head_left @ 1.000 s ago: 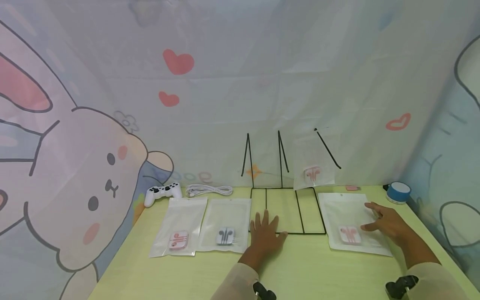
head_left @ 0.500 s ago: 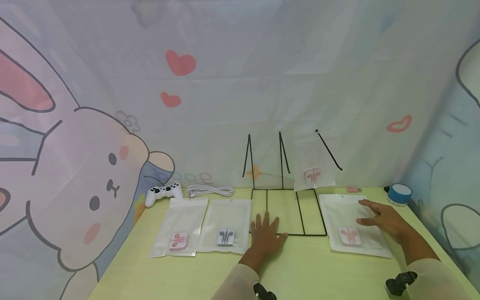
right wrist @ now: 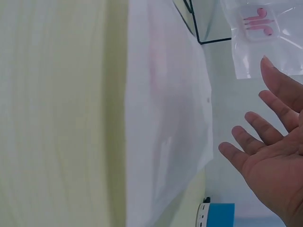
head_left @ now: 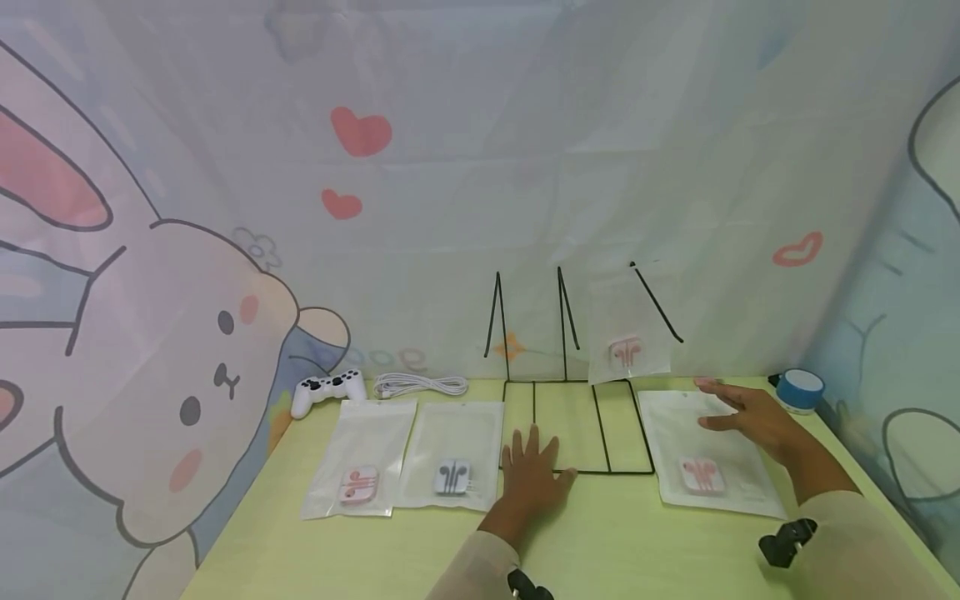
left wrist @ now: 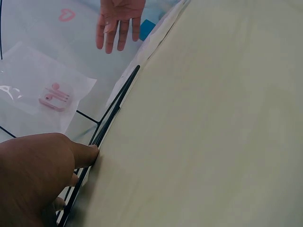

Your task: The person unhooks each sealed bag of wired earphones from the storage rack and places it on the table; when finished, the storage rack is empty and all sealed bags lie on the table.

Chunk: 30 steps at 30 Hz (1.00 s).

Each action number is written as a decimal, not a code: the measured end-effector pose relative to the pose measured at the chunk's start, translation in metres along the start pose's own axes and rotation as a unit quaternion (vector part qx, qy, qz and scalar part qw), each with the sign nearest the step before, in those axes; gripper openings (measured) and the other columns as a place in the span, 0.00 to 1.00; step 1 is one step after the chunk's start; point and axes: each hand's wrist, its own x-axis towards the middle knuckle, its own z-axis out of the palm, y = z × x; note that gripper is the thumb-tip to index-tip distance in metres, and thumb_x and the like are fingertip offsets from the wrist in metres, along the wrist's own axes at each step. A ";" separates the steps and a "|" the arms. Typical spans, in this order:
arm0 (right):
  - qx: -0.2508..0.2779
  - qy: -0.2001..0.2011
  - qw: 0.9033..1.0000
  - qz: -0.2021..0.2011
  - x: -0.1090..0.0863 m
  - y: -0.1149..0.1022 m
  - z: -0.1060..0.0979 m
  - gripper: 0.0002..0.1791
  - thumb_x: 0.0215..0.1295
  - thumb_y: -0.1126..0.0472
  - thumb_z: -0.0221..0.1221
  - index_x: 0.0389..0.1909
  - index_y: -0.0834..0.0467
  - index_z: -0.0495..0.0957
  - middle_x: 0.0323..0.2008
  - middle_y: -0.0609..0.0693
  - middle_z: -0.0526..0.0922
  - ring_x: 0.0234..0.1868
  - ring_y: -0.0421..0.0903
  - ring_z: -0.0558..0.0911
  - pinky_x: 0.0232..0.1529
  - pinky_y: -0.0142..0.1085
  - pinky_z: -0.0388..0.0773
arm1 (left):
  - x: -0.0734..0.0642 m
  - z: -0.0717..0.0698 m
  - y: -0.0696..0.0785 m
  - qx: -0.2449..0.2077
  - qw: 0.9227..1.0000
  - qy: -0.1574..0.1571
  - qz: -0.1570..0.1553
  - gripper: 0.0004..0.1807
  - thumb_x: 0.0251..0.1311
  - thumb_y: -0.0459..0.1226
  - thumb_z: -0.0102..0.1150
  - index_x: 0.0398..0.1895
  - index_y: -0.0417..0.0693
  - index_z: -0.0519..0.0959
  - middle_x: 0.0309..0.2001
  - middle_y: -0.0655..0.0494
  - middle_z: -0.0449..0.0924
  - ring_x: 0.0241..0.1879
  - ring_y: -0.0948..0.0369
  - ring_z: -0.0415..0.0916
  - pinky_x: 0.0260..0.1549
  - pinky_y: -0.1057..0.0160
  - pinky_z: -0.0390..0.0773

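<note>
My left hand lies with fingers spread on the front part of a black wire display rack; in the left wrist view its thumb touches the rack's front bar. Over a flat white zip bag holding pink earphones hovers my right hand, fingers extended and holding nothing. The right wrist view shows that palm with the fingers apart. From the rack's right hook hangs another clear bag with pink earphones. The middle hook and left hook carry nothing.
Left of the rack lie two more bags, one with grey earphones, one with pink earphones. Behind them are a white game controller and a coiled white cable. A blue-topped round container stands back right, before a printed curtain.
My right hand has moved left and slightly away from me above the right-hand bag, toward its top edge. The left hand, rack and bags have stayed in place.
</note>
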 end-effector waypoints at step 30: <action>0.079 0.016 0.997 0.007 0.035 -0.061 0.006 0.49 0.73 0.53 0.71 0.88 0.56 0.57 0.88 0.68 0.47 0.87 0.77 0.45 0.77 0.81 0.52 | -0.001 0.000 0.000 0.002 1.000 -0.003 -0.001 0.36 0.79 0.58 0.54 0.82 0.53 0.71 0.87 0.40 0.57 0.87 0.33 0.49 0.82 0.29 0.54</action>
